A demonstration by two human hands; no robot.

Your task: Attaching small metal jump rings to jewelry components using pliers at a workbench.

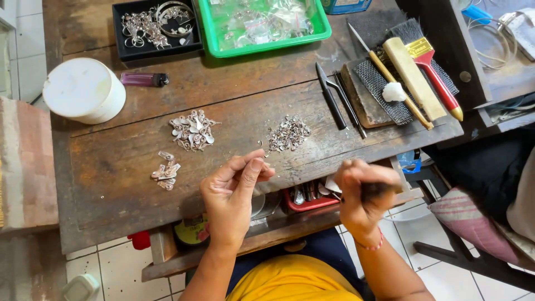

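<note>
My left hand [234, 187] is raised over the front edge of the worn wooden bench [111, 184], thumb and fingertips pinched on a tiny silver piece [262, 156]. My right hand [365, 192] is closed around a dark-handled tool [379, 190], blurred by motion, just right of the left hand. A heap of small silver parts [288, 134] lies right beyond my left fingertips. Two more heaps lie to the left: a larger one [192, 130] and a small one [166, 171].
A white round container [83, 89] and a purple lighter [144, 79] sit at left. A black tray of silver jewellery [156, 25] and a green tray of small bags [262, 25] stand at the back. Tweezers [337, 100], brushes [432, 72] and a mesh block [379, 92] lie right. A red tray [306, 200] sits under the bench.
</note>
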